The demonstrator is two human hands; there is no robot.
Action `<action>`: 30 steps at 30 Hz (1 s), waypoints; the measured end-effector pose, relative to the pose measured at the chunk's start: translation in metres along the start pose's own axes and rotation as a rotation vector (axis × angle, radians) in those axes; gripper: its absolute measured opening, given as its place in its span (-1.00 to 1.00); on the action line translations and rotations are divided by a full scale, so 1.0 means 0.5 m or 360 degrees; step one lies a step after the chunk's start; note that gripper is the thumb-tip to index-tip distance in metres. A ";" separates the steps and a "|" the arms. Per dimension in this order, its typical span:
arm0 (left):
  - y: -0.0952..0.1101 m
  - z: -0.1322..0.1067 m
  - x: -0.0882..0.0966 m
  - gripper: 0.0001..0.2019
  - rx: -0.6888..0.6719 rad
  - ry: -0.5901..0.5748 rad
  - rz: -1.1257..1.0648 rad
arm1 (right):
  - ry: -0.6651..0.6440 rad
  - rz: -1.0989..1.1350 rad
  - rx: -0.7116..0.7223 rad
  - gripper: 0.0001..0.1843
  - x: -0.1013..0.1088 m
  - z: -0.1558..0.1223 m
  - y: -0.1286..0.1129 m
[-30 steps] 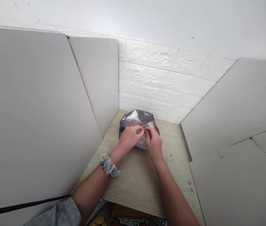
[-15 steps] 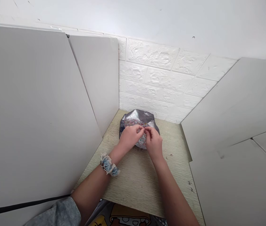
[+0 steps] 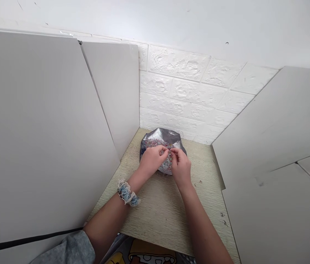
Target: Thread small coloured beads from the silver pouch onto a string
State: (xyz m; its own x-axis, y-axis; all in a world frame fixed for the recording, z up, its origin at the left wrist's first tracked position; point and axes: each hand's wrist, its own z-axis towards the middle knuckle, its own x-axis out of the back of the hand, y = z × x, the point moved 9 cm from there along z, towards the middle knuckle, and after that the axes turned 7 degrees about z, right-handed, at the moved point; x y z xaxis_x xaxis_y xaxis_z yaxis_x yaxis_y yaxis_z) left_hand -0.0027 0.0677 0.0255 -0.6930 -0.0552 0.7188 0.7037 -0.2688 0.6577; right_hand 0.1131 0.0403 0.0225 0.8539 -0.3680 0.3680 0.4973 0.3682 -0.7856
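Note:
A silver-lined bag [image 3: 159, 134], its mouth spread wide, lies on the wooden tabletop and holds a heap of small multicoloured beads [image 3: 166, 165]. Over the heap, my left hand [image 3: 152, 160] pinches with thumb and forefinger. Close against its fingertips, my right hand [image 3: 181, 167] is pinched too. Something tiny and dark seems to sit between the two sets of fingertips, too small to name. My hands hide the middle of the bag.
White panels stand to the left [image 3: 47, 128] and right [image 3: 276, 146] of the tabletop [image 3: 157, 216]. A white brick-patterned wall [image 3: 188, 95] closes off the back. Small metal fittings [image 3: 223, 219] lie near the right edge, and tiny crumbs dot the surface.
My right hand has shifted slightly to the right, opening a small gap between the fingertips. My left hand stays nearly where it was, still pinched.

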 end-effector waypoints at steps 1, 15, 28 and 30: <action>0.000 0.000 0.000 -0.74 -0.0003 -0.0001 0.0000 | -0.0005 -0.0004 0.0002 -0.77 -0.001 0.000 -0.001; 0.005 -0.002 0.003 -0.72 -0.0017 0.0006 -0.0037 | -0.0030 0.0011 -0.0024 -0.77 -0.004 -0.001 -0.005; 0.004 -0.001 0.003 -0.71 -0.0030 0.0003 -0.0045 | -0.0030 0.0024 -0.0076 -0.77 -0.007 -0.002 0.005; 0.004 0.000 0.003 -0.71 -0.0030 0.0002 -0.0040 | -0.0038 0.0031 -0.0074 -0.77 -0.008 -0.002 0.004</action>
State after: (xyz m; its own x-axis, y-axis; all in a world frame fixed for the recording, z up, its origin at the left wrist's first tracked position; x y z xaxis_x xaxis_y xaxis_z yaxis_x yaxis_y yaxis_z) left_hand -0.0024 0.0669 0.0276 -0.7108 -0.0496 0.7017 0.6828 -0.2884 0.6713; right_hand 0.1105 0.0416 0.0190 0.8671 -0.3404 0.3637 0.4733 0.3350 -0.8147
